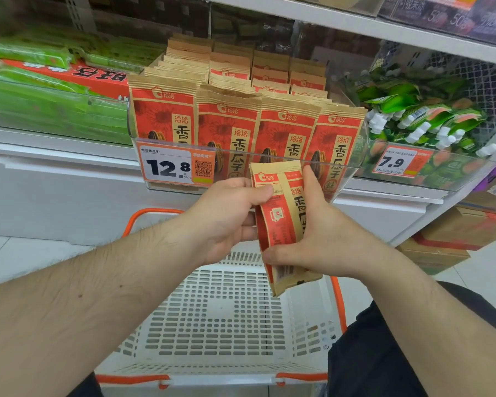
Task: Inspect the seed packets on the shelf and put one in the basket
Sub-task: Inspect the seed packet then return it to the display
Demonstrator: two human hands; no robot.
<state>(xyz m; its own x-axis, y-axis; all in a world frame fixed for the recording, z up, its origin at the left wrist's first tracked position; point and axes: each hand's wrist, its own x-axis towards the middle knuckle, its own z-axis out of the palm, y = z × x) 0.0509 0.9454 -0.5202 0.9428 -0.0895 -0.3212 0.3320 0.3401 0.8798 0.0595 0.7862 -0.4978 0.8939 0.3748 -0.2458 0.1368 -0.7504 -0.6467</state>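
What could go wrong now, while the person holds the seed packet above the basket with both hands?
1. The seed packet is tilted and only pinched by the left hand and right hand; it might slip.
2. It hangs near the far edge of the basket, so a drop could miss.
3. The hands are close to the shelf bin and might bump it.

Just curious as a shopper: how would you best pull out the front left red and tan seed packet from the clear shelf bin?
Pinch the front left red and tan seed packet by its tan crimped top edge, from above: it stands upright, and the clear shelf bin covers its lower part.
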